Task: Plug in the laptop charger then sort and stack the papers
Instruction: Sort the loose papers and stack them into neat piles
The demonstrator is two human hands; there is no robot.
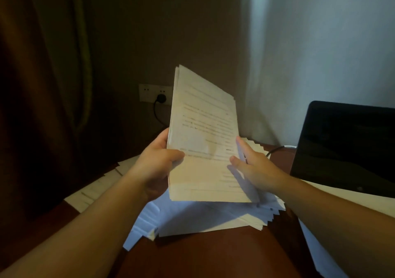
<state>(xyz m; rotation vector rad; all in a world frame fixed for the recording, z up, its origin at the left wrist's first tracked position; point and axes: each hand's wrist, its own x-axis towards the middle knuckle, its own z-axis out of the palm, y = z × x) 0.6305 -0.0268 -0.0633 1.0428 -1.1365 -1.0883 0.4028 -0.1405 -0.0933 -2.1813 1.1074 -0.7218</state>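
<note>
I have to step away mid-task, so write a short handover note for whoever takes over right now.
Left hand grips the raised sheaf of papers at its left edge; right hand lies open against its right edge.
Done: a plug sits in the wall socket.
Left: loose papers still fanned on the desk, more at left. Laptop stands at right.

A single wide-angle view looks from the person's head, forward and down over a reddish table (205,254), close enough that both forearms run in from the lower corners. It faces a wall with a socket (155,93) at centre left; a laptop (346,145) sits at the right edge.
</note>
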